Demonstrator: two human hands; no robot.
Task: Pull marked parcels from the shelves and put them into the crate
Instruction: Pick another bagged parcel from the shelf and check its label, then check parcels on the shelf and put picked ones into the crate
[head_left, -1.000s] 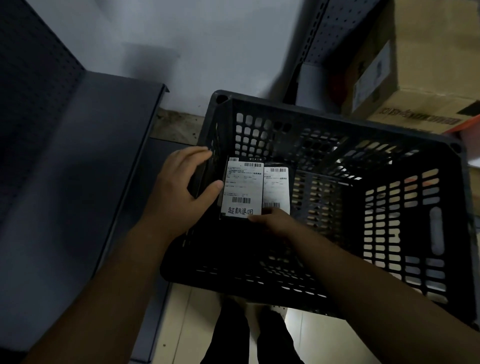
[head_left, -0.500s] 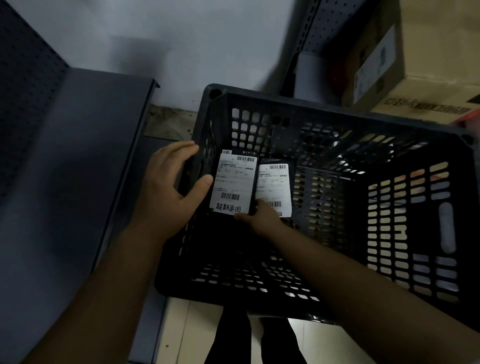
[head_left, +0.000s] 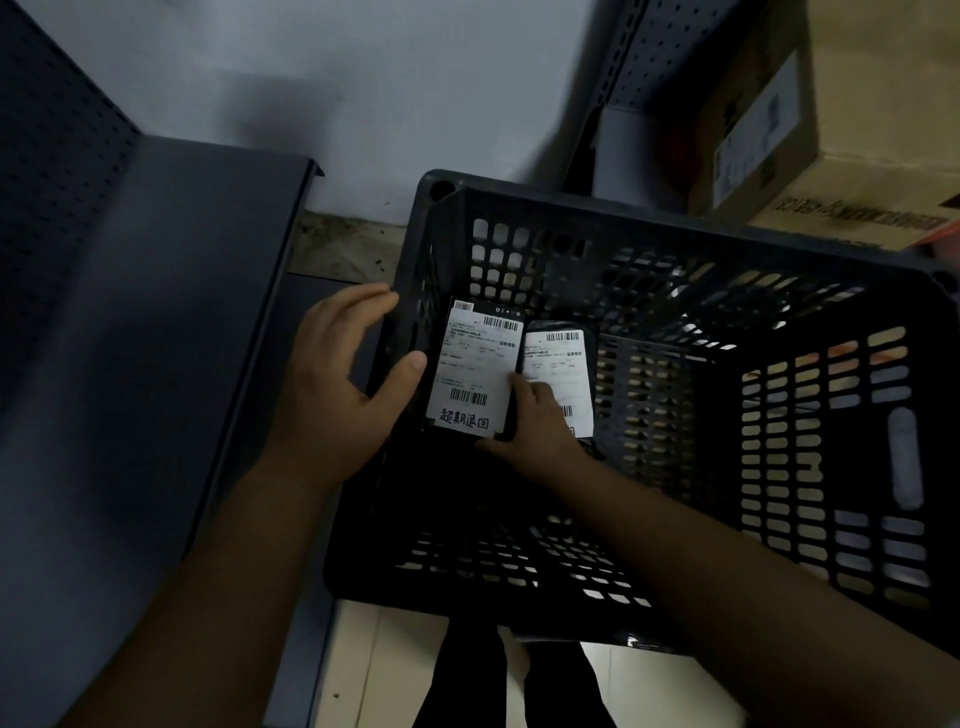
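Observation:
A black slatted crate (head_left: 675, 223) fills the middle and right of the view. Two dark flat parcels stand inside against its left wall. The nearer marked parcel (head_left: 475, 371) has a white label with barcodes and handwritten characters at the bottom. A second labelled parcel (head_left: 558, 353) stands just right of it, partly behind. My left hand (head_left: 332, 384) clamps the crate's left wall, fingers outside, thumb inside against the marked parcel's edge. My right hand (head_left: 535, 431) reaches into the crate and grips the marked parcel's lower right corner, one finger between the two parcels.
A dark metal shelf (head_left: 156, 312) with a perforated back panel runs along the left. A cardboard box (head_left: 857, 104) sits on a shelf at upper right beside a perforated upright (head_left: 623, 78). My legs (head_left: 467, 675) and pale floor show below the crate.
My right hand has slid up from the parcels' lower edge, one finger now between them. The parcels have settled slightly lower and left against the crate wall. My left hand keeps its hold.

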